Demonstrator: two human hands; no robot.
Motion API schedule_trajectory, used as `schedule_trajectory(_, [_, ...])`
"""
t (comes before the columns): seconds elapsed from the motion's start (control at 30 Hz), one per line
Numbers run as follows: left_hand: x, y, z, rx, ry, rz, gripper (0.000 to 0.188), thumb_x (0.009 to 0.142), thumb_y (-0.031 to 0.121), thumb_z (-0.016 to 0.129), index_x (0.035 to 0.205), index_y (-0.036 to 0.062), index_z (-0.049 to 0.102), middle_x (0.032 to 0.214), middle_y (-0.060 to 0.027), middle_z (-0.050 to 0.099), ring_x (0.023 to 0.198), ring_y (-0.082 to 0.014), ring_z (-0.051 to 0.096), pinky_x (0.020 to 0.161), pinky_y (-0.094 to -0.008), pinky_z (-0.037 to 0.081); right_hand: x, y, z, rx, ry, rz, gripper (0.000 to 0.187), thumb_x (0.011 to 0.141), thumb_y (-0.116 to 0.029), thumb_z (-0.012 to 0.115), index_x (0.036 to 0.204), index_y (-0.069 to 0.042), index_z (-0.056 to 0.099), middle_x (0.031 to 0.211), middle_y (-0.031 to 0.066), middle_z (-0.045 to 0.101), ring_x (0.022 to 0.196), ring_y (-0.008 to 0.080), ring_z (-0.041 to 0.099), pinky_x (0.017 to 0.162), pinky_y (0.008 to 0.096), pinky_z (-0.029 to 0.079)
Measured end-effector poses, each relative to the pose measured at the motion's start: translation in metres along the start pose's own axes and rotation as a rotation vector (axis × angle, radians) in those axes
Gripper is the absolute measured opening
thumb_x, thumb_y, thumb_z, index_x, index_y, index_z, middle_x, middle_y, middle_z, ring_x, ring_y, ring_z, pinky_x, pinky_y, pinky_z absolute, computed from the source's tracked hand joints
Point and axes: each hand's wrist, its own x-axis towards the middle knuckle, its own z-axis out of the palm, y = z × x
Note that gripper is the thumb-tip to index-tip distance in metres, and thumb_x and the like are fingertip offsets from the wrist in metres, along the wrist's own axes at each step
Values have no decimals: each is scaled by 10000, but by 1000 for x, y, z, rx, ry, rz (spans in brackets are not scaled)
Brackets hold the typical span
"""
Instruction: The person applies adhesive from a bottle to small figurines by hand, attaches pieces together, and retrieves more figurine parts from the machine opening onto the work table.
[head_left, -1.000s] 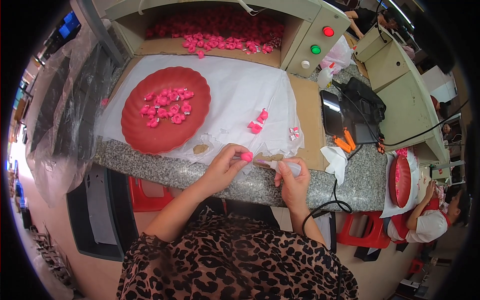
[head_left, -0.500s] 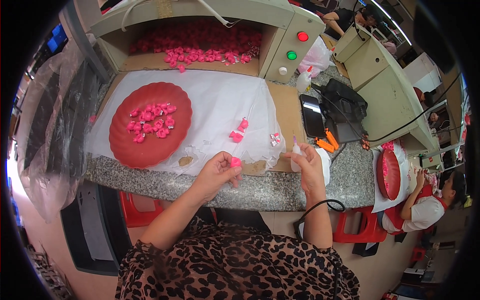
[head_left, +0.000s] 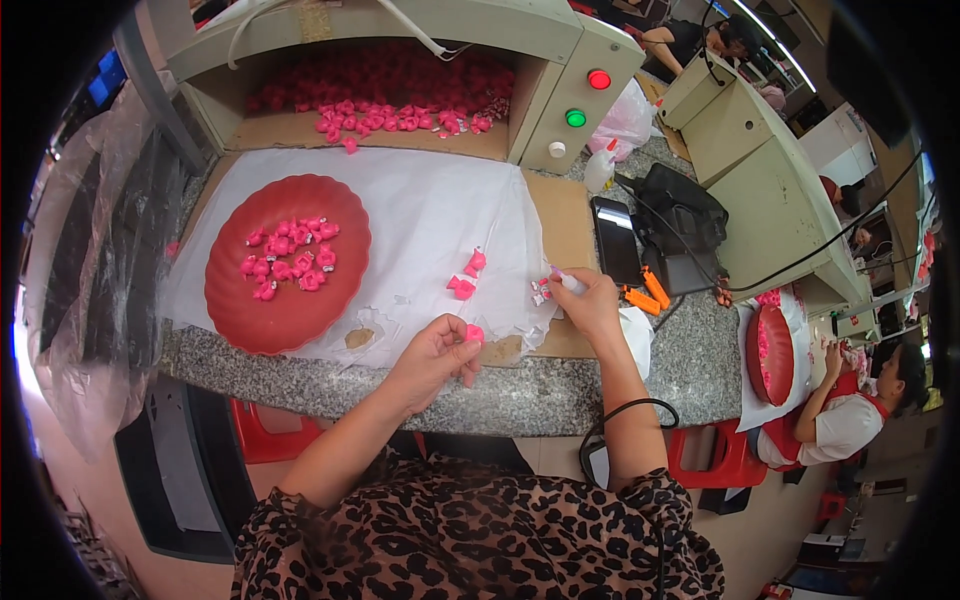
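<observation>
Left hand (head_left: pixel 440 350): thumb and fingertips clamp 1 pink piece (head_left: pixel 475 333). Right hand (head_left: pixel 594 303): fingers close round 1 small bottle (head_left: pixel 572 285), nozzle (head_left: pixel 557 273) just beside small silvery bits (head_left: pixel 540 291) (contact unclear). Beyond left fingertips, loose pink figures (head_left: pixel 462 287) lie on white paper (head_left: pixel 430 200); farther left, a red plate (head_left: pixel 222 285) holds more pink pieces (head_left: pixel 281 270). Dark phone (head_left: pixel 615 240) sits past right fingers.

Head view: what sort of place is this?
Likely a small-parts assembly workshop, though the pieces are too small to identify. Signs: many pink pieces heaped inside a cabinet with a red button, and a co-worker near a red dish.
</observation>
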Motion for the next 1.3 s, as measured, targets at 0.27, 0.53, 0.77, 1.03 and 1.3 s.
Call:
schedule_trajectory(0.27, [0, 0, -2, -48, -14, 0, 137, 850, 158, 503, 868, 51, 420, 746, -49, 504, 643, -101, 503, 532, -226, 421, 13, -23, 2, -396, -60, 161, 290, 622, -262, 680, 789, -28, 646, 681, 143, 614, 643, 249, 604, 583, 307, 458])
schedule_trajectory(0.53, [-1, -1, 1, 33, 2, -18, 156, 833, 133, 528, 903, 42, 422, 754, -56, 512, 647, -103, 506, 537, -216, 417, 18, 0, 0, 42, -155, 242, 272, 628, -200, 683, 786, 15, 633, 642, 87, 609, 549, 144, 571, 522, 266, 441])
schedule_trajectory(0.77, [-3, -7, -3, -20, 6, 54, 317, 822, 66, 522, 1123, -7, 453, 900, -59, 529, 717, -119, 526, 630, -234, 450, -37, -31, 2, 751, -329, 224, 161, 710, -137, 665, 787, -9, 607, 704, 35, 600, 600, 54, 519, 518, 188, 387])
schedule_trajectory(1.03, [-7, -5, 4, 84, 29, 162, 306, 818, 55, 525, 1110, -20, 475, 861, -59, 565, 682, -120, 535, 657, -238, 452, -84, -48, 29, 845, -379, 181, 117, 752, -115, 636, 770, -8, 594, 685, -13, 554, 639, 46, 479, 591, 180, 376])
schedule_trajectory(1.3, [-12, -6, 7, 139, 43, 161, 274, 814, 44, 529, 1078, -18, 489, 866, -63, 567, 672, -112, 536, 651, -227, 450, -84, -45, 31, 774, -422, 116, 122, 751, -125, 637, 753, -14, 589, 702, -17, 546, 652, 40, 455, 592, 177, 357])
